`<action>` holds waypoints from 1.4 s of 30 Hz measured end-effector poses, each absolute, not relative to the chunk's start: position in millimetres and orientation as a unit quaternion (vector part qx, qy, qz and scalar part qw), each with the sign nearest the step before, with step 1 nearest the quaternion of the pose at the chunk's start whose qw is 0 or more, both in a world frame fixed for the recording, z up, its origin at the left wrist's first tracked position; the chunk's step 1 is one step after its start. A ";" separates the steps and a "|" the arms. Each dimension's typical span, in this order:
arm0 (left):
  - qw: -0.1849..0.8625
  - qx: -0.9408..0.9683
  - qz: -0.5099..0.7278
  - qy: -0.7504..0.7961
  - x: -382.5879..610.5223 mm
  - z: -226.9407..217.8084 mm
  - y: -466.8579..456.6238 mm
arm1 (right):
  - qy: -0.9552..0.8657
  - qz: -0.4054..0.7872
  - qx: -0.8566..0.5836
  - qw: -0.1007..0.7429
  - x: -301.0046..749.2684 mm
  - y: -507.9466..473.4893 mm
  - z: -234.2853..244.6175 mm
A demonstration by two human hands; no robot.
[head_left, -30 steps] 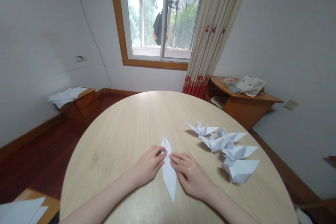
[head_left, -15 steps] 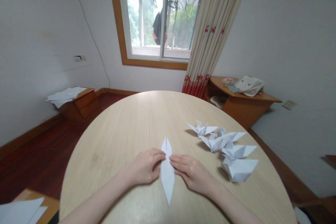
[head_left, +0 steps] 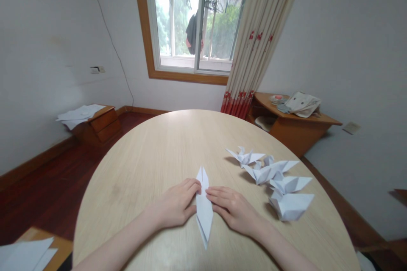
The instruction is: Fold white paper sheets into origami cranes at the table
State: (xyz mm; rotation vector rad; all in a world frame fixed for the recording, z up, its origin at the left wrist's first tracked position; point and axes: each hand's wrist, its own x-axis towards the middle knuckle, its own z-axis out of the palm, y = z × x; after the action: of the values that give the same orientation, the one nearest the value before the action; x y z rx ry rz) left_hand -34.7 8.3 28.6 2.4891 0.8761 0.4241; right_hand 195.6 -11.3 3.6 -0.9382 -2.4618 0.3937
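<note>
Shift of the paper (head_left: 206,216): since the frame half a second ago, the layers at its lower end have parted, and a second layer shows along the lower left edge; the left hand (head_left: 181,202) now has its thumb against the side, where there was a gap. The right hand (head_left: 235,208) has hardly moved.

Paper place: lower centre of the frame, on the table (head_left: 140,156), a long narrow white diamond between the hands, one tip away from the wearer and one toward; the far end is split by a slit.

Paper feel: probably very light, and stiffer than a single sheet because of its layers; dry and not very slippery, but likely to slide if pushed from one side only. The thin tips look easiest to bend or crumple.

Best hold: the long edges near the widest part, I would judge, with light pressure from both sides; the tips are best spared.

Left fingers: curled over the left edge, above the thumb; I cannot tell whether they pinch a layer or only press.

Right fingers: close together and nearly straight on the right edge, thumb lower beside that edge; any grip underneath is hidden.

Birds: a row of folded white birds (head_left: 294,207) right of centre, wings spread, some overlapping in view, apart from the hands.

Room: curtain (head_left: 257,51) and window (head_left: 178,29) at the top; loose sheets (head_left: 25,256) at lower left.
</note>
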 end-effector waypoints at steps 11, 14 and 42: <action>0.201 0.902 0.189 0.333 -29.6 16.3 12.0 | -0.861 0.146 -0.369 0.319 187.0 -15.9 0.8; 0.196 0.900 0.191 0.338 -29.1 15.4 12.5 | -0.853 0.156 -0.381 0.321 185.0 -16.9 2.0; 0.361 0.765 0.351 0.401 -23.6 -5.5 18.4 | -0.828 0.176 -0.377 0.375 182.5 -15.9 -9.6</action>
State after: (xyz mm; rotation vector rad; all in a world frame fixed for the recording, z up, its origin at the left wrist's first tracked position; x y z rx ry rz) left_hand -23.6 18.4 -5.5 1.9717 1.0330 0.9041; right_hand 182.5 -15.9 -9.6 -0.9660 -2.1192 0.4501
